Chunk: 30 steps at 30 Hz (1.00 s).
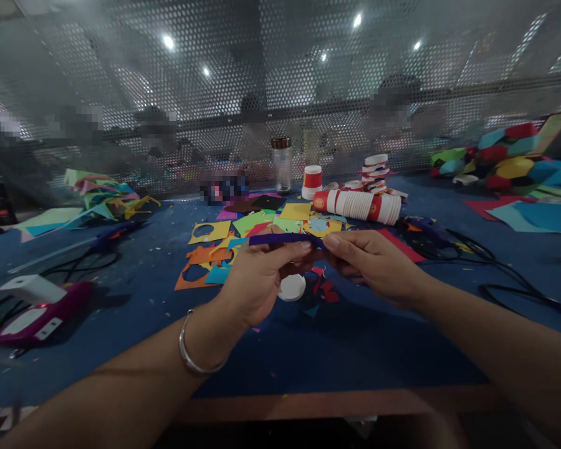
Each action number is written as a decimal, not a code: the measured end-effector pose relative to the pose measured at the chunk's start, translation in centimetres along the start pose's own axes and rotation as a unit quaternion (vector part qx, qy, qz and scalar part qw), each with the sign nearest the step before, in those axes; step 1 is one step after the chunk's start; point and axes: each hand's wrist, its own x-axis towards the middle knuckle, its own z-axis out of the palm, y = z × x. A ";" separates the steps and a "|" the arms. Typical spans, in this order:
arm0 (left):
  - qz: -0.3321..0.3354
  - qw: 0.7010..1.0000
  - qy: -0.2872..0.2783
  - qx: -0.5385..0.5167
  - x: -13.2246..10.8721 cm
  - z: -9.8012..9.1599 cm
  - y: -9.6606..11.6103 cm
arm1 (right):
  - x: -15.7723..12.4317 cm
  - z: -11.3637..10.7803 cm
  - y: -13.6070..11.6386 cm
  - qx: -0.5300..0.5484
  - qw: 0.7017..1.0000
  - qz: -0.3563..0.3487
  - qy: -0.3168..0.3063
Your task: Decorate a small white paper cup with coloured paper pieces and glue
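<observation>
A dark blue strip of paper [280,238] is stretched between my two hands above the table. My left hand [262,274], with a bangle at its wrist, is closed on the strip, its thumb lying along the lower edge. At the strip's right end, my right hand [367,259] pinches it between thumb and fingers. Below the hands lies a round white disc [292,287], partly hidden by my left hand. Red paper scraps [326,291] are scattered beside it. Behind my hands spread cut sheets of coloured paper, among them a yellow sheet with a round hole [210,233].
Stacked paper cups [359,206] lie on their side at the back right, near a standing cup [313,181] and a clear bottle [283,165]. A purple power strip [42,315] sits at left. Glue guns with black cables [472,249] lie right and left. Perforated metal panels stand behind.
</observation>
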 end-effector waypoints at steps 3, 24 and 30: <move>-0.035 0.999 -0.006 -0.010 0.1 -0.3 0.2 | 0.0 0.0 0.1 0.027 0.999 0.023 -0.001; -0.126 0.992 -0.013 0.015 0.7 -1.1 1.1 | 0.2 -0.1 0.2 0.100 0.991 0.079 0.047; -0.074 0.996 -0.011 0.050 1.0 -1.2 0.7 | 0.4 -0.2 0.3 0.086 0.988 0.092 0.086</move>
